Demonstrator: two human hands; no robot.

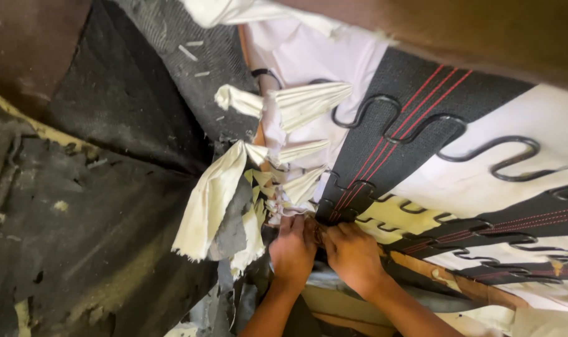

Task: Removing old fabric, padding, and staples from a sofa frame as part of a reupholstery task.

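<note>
I look at the underside of an upholstered seat frame. My left hand (291, 249) and my right hand (352, 253) are pressed together at the lower end of a black webbing strap with red stripes (396, 134), fingers curled and pinching its end against the frame. Black zigzag wire springs (484, 153) run across white fabric (546, 125). Torn cream cloth strips (212, 200) hang just left of my left hand. What sits between my fingers is hidden.
More black red-striped straps (521, 228) cross to the right over yellow foam (396, 215). A wooden rail (440, 274) lies below my right forearm. Dark dusty matting (97, 206) covers the left side. Brown upholstery (484, 31) is at the top right.
</note>
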